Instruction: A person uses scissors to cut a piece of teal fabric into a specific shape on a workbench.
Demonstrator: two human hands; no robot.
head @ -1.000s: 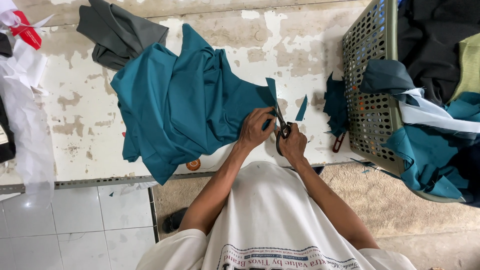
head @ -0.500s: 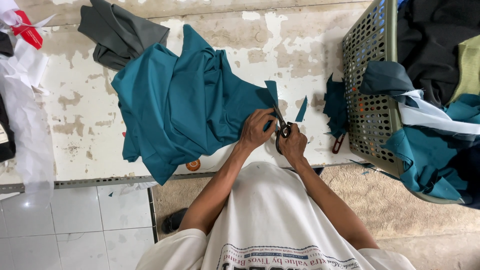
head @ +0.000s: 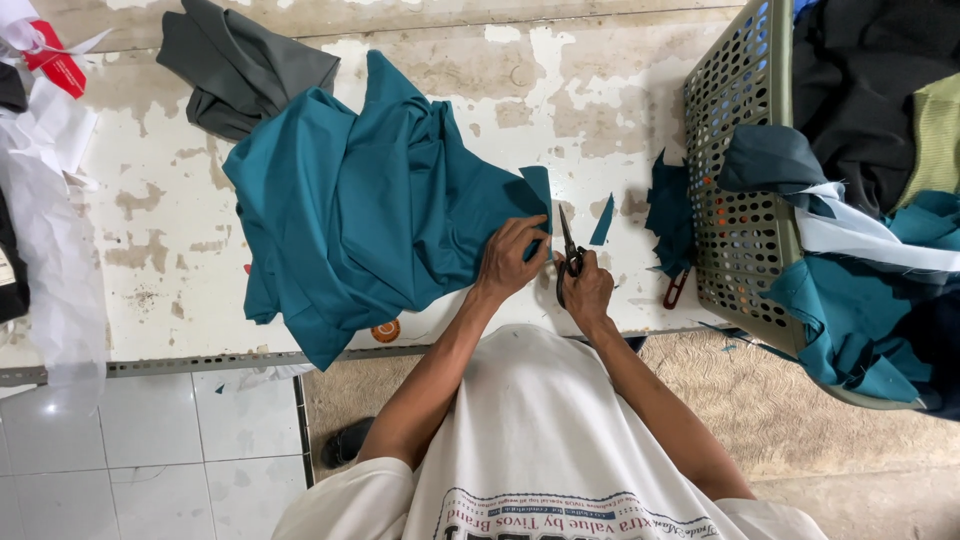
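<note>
two hands: both at the table's near edge, just right of the fabric heap
left hand (head: 512, 258): fingers pinched on the right edge of one large teal cloth (head: 370, 200)
right hand (head: 588, 293): closed around one pair of scissors (head: 568, 250), blades pointing away, just beside the held edge
teal offcuts: one sliver (head: 602, 222) right of the blades, one darker pile (head: 668, 215) against the basket
grey cloth (head: 240, 65): one, upper left
mesh basket (head: 735, 180): one, holding clothes
worn white table (head: 180, 220): one
</note>
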